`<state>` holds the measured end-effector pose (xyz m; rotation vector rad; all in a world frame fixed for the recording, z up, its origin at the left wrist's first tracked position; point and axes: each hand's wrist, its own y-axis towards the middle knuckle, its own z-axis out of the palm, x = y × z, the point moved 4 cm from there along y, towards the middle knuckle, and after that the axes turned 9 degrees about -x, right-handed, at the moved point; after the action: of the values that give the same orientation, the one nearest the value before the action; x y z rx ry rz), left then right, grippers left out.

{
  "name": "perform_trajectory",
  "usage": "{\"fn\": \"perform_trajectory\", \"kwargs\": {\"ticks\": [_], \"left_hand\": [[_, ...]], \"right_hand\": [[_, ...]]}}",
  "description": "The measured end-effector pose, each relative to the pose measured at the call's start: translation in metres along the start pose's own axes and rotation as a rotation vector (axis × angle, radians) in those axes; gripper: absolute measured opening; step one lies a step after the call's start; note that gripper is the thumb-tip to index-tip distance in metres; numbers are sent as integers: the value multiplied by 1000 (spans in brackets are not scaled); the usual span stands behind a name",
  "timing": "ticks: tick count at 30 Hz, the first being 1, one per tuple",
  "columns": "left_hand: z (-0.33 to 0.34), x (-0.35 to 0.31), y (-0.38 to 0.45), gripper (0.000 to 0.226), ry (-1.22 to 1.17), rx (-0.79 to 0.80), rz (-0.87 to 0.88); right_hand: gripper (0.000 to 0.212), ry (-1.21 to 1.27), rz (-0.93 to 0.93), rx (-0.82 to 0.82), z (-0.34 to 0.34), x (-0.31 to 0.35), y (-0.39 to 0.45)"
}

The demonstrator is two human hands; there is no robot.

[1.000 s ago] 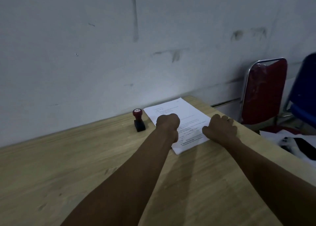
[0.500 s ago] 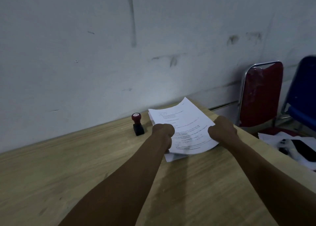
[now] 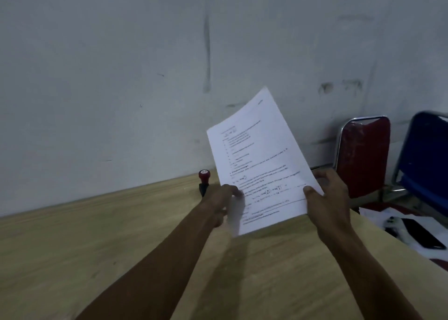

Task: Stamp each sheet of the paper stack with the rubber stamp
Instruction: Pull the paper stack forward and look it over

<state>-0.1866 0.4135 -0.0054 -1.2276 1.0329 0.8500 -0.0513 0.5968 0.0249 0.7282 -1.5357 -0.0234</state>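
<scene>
I see both hands grasping the paper stack (image 3: 260, 164), lifted and tilted above the wooden table (image 3: 121, 235): left hand (image 3: 219, 202) pinching its left edge, right hand (image 3: 326, 197) its right edge. The rubber stamp (image 3: 204, 181) stands upright just left of the stack.

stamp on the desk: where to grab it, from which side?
Grip the stamp by its red knob, coming from above. It stands upright on the desk, knob on top, black base down; the left hand is nearest but holds the paper.
</scene>
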Motion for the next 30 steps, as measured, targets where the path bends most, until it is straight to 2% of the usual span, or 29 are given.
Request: {"fn": "perform_trajectory", "kwargs": {"ticks": [6,12,17,26,30], "left_hand": [[-62,-42,-45,18,-253,10,184],[-161,-49,-103,30,-225,-166,471],[-246,-22,-154,26,-112,-326,630],[-357,16,-213,35,-118,-513,642],[-382,37,-225,39,-98,-544,620]], "right_hand": [[22,278,64,63,-4,32,-39],[25,273,78,296,34,58,-108],[26,378,77,509,73,105,-162],[43,487,40,613,126,166,-260],[36,450,79,652,136,165,-291]]}}
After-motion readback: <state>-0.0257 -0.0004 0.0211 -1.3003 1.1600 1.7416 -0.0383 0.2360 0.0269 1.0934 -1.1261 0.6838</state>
